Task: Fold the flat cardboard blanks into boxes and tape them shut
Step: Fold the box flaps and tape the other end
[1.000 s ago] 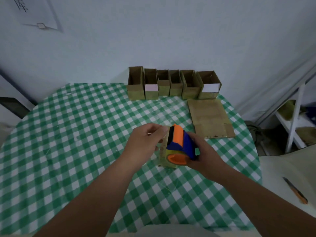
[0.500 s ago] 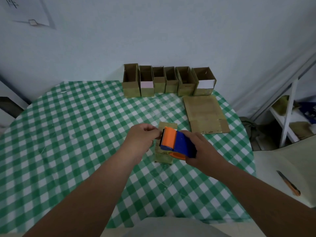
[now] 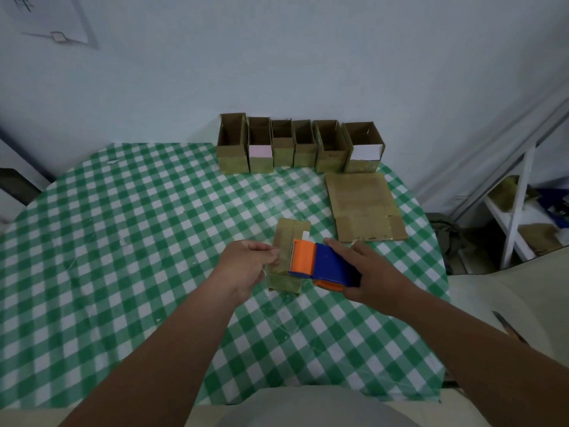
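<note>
A small folded cardboard box [image 3: 289,235] stands on the green checked table [image 3: 123,241] near the middle. My right hand [image 3: 369,275] grips an orange and blue tape dispenser [image 3: 320,263] and holds it against the box's top. My left hand [image 3: 246,266] is at the box's left side, fingers curled and pinching at its edge just left of the dispenser's blade. The lower right part of the box is hidden behind the dispenser. A flat cardboard blank [image 3: 365,208] lies to the right behind the box.
Several open folded boxes [image 3: 298,146] stand in a row at the table's back edge by the wall. A utility knife [image 3: 508,328] lies on a pale surface at the right. A white shelf frame [image 3: 517,211] stands beyond the table's right edge.
The dispenser has tipped from upright to flat on the box's top. The box has come down onto the table. Both hands moved slightly away from me.
</note>
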